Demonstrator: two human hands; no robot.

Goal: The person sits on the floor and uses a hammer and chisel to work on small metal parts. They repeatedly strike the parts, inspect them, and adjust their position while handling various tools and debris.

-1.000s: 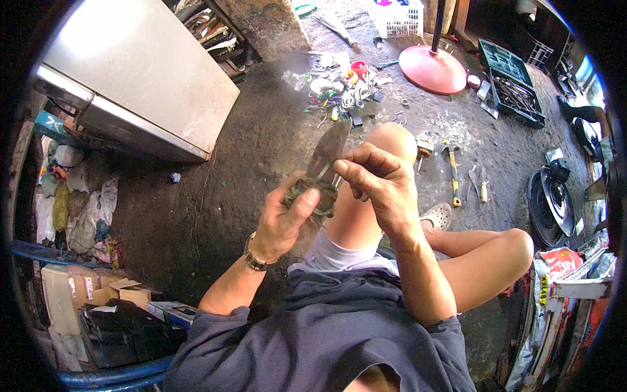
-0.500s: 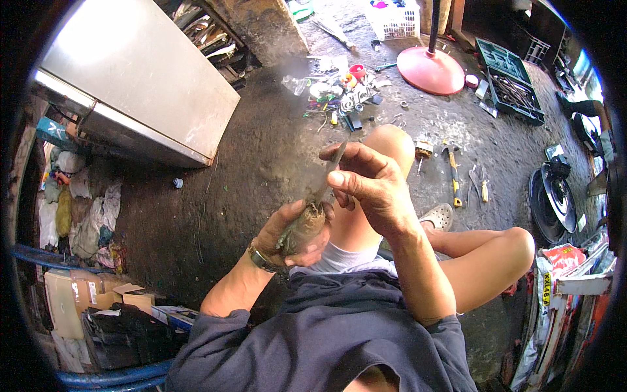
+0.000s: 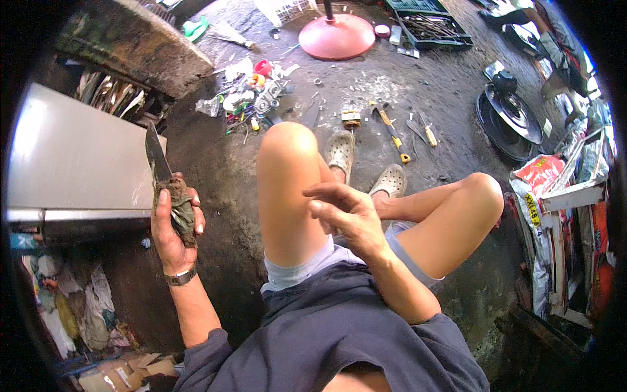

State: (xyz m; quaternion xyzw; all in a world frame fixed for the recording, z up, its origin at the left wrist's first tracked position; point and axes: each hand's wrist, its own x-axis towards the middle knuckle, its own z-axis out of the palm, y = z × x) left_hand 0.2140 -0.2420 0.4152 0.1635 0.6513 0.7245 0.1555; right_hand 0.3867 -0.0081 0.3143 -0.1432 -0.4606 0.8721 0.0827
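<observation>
Along the left edge stands a pale fridge (image 3: 85,150), with crumpled rags and plastic (image 3: 85,300) heaped below it in view. Just right of these, the left hand (image 3: 175,225) is raised, clamped around a rough, dark green and brown bundle (image 3: 183,219). Out of the bundle's top sticks a knife blade (image 3: 157,153), its tip up and leaning slightly left, seen partly against the fridge. On that wrist sits a watch (image 3: 181,277).

Further right, a pile of small odds and ends (image 3: 251,98) lies on the floor, well apart from the hand. Next comes the bent left knee (image 3: 287,147), then a round red stand (image 3: 336,38) behind. Between the knees the right hand (image 3: 346,212) hangs over the lap, fingers loosely bent, thumb apart from them. Beyond it are 2 clogs (image 3: 390,179), a paintbrush (image 3: 351,117), a hammer (image 3: 388,130), pliers (image 3: 416,129) and a screwdriver (image 3: 428,130). Behind these sits a toolbox (image 3: 434,29) full of tools. Farthest right are a black, round machine part (image 3: 513,124) and some sacks (image 3: 539,173).
</observation>
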